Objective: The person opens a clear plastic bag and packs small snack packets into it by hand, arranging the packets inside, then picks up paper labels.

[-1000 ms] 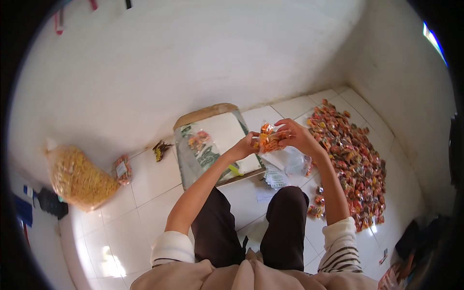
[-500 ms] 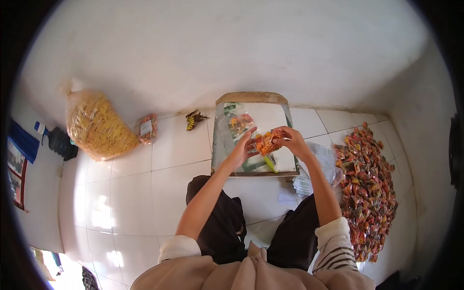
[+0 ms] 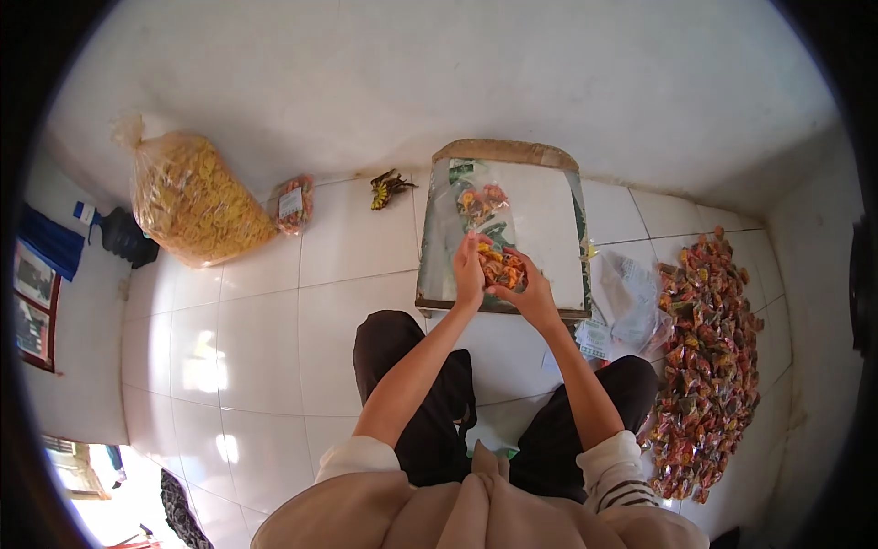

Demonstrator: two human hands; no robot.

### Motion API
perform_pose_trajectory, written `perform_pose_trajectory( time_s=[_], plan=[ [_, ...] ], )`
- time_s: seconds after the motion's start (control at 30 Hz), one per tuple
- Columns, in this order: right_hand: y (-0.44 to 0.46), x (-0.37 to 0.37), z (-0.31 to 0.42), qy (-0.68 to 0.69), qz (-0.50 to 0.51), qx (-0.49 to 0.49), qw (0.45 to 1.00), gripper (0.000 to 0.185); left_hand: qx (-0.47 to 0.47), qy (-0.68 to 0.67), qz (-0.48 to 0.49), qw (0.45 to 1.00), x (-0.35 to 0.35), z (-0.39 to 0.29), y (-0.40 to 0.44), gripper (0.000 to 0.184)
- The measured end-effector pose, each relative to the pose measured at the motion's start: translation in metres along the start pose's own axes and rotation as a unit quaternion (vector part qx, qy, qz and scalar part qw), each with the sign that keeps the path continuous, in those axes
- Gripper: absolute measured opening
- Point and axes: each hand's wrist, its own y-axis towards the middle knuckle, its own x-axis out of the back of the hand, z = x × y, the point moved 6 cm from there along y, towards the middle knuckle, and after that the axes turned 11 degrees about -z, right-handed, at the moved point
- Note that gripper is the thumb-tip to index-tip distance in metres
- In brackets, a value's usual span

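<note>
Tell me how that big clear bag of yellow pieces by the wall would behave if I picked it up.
The big bag would probably sag and change shape, since its clear plastic bulges around many small loose pieces. Its shiny surface could feel slippery, so the gathered neck may give a surer grip.

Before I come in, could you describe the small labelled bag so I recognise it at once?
Find the big sack of yellow pieces by the wall. Just right of it lies a small bag with orange contents. Its white label sets it apart from the sack, which shows none.
</note>
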Motion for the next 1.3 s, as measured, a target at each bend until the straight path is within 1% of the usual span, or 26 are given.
perform_pose_trajectory(
  time_s=[0.03,0.07,0.13,0.17,0.2,0.23,0.27,0.3,0.33,0.37,0.4,0.47,0.53,0.63,0.7,0.77,0.8,0.9,0.93,1.0,1.03,1.07,1.1,1.13,1.23,1.3],
  plan=[
    [-0.003,-0.002,-0.003,0.003,-0.001,-0.002,1.0,0.062,-0.027,0.023,0.014,0.999,0.0,-0.002,-0.002,0.04],
    [-0.004,-0.002,-0.006,0.005,0.0,-0.007,1.0,0.062,-0.024,0.027,0.012,0.999,0.002,-0.001,-0.003,0.04],
    [-0.002,0.008,-0.004,-0.029,-0.034,-0.008,0.999,0.057,-0.024,0.093,0.085,0.992,-0.006,-0.008,-0.009,0.042],
    [-0.002,0.014,-0.003,-0.037,-0.065,0.016,0.997,0.055,-0.097,0.055,0.065,0.992,-0.004,-0.003,-0.004,0.038],
    [-0.003,0.018,-0.007,-0.037,-0.066,0.011,0.997,0.055,-0.093,0.058,0.066,0.992,0.004,0.008,-0.004,0.038],
    [-0.004,0.031,-0.015,-0.02,-0.136,-0.021,0.99,0.054,-0.147,0.172,0.037,0.973,0.014,0.014,-0.003,0.036],
    [-0.007,0.044,-0.023,-0.003,-0.205,-0.052,0.977,0.054,-0.198,0.283,0.008,0.938,0.025,0.02,-0.003,0.036],
    [-0.013,0.054,-0.034,0.045,-0.262,-0.065,0.962,0.052,-0.244,0.387,0.042,0.888,0.034,0.038,-0.005,0.041],
    [-0.019,0.054,-0.036,0.044,-0.261,-0.066,0.962,0.052,-0.243,0.387,0.042,0.888,0.039,0.036,-0.015,0.041],
    [-0.032,0.062,-0.038,0.026,-0.331,-0.071,0.941,0.053,-0.279,0.494,0.117,0.815,0.035,0.039,-0.03,0.043],
    [-0.045,0.068,-0.038,0.008,-0.4,-0.076,0.913,0.053,-0.309,0.588,0.191,0.723,0.031,0.046,-0.039,0.044],
    [-0.062,0.065,-0.04,-0.008,-0.413,-0.099,0.905,0.053,-0.304,0.587,0.207,0.721,0.039,0.055,-0.038,0.044],
    [-0.076,0.059,-0.046,0.029,-0.426,-0.135,0.894,0.052,-0.299,0.587,0.221,0.719,0.045,0.069,-0.034,0.044],
    [-0.092,0.049,-0.06,0.059,-0.417,-0.139,0.896,0.051,-0.287,0.584,0.217,0.728,0.051,0.079,-0.024,0.038],
    [-0.097,0.046,-0.065,0.078,-0.417,-0.143,0.894,0.051,-0.245,0.564,0.222,0.756,0.053,0.083,-0.019,0.024],
    [-0.098,0.042,-0.062,0.077,-0.4,-0.179,0.895,0.052,-0.251,0.566,0.213,0.756,0.052,0.084,-0.019,0.019],
    [-0.099,0.04,-0.061,0.077,-0.4,-0.18,0.895,0.052,-0.258,0.568,0.202,0.755,0.052,0.082,-0.019,0.015],
    [-0.098,0.037,-0.059,0.08,-0.399,-0.149,0.901,0.052,-0.252,0.553,0.167,0.776,0.048,0.077,-0.018,0.014],
    [-0.099,0.032,-0.061,0.05,-0.388,-0.14,0.91,0.052,-0.252,0.554,0.165,0.776,0.045,0.074,-0.018,0.014],
    [-0.097,0.024,-0.057,0.025,-0.374,-0.132,0.918,0.052,-0.244,0.507,0.134,0.816,0.042,0.065,-0.014,0.014],
    [-0.093,0.018,-0.046,0.01,-0.356,-0.107,0.928,0.052,-0.245,0.51,0.132,0.814,0.04,0.064,-0.012,0.014],
    [-0.089,0.011,-0.038,-0.004,-0.337,-0.082,0.938,0.053,-0.251,0.469,0.115,0.839,0.039,0.059,-0.01,0.013],
    [-0.088,0.007,-0.04,-0.014,-0.326,-0.099,0.94,0.054,-0.257,0.427,0.098,0.861,0.04,0.053,-0.009,0.012],
    [-0.088,0.003,-0.045,-0.011,-0.325,-0.098,0.941,0.054,-0.259,0.43,0.096,0.86,0.041,0.049,-0.008,0.012],
    [-0.085,-0.008,-0.067,-0.029,-0.286,-0.124,0.95,0.055,-0.264,0.364,0.077,0.89,0.041,0.043,-0.007,0.01],
    [-0.085,-0.01,-0.062,-0.091,-0.265,-0.048,0.959,0.056,-0.175,0.253,0.018,0.951,0.049,0.045,-0.001,0.011]
  ],
)
